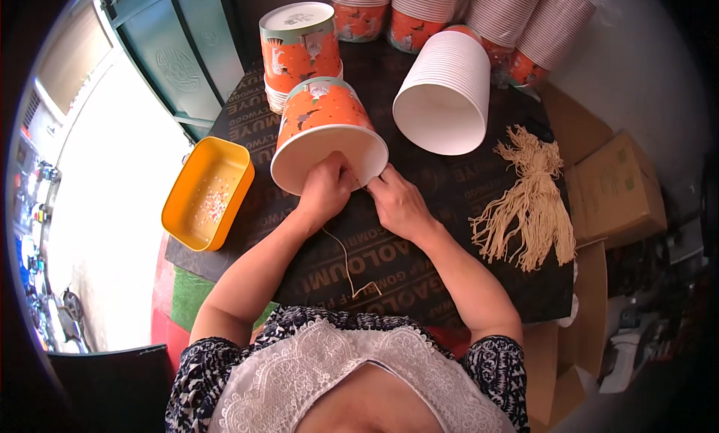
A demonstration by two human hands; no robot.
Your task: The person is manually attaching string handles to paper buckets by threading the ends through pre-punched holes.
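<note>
An orange printed paper bucket (323, 112) lies tilted on the dark table, its white mouth facing me. My left hand (327, 184) reaches into that mouth with curled fingers; what they pinch is hidden. At the right part of the rim, my right hand (401, 202) has its fingers closed on the edge, close to the left hand. A thin beige cord (347, 262) runs from under my left wrist down to the tabletop near me; its upper end is out of sight.
A yellow tray (240, 180) with small pale bits stands left. Behind are an upside-down orange bucket stack (299, 55) and wrapped bucket stacks (425, 6). A white nested stack (449, 81) lies right, beyond a beige cord bundle (530, 197). Cardboard boxes (618, 189) stand beside the table.
</note>
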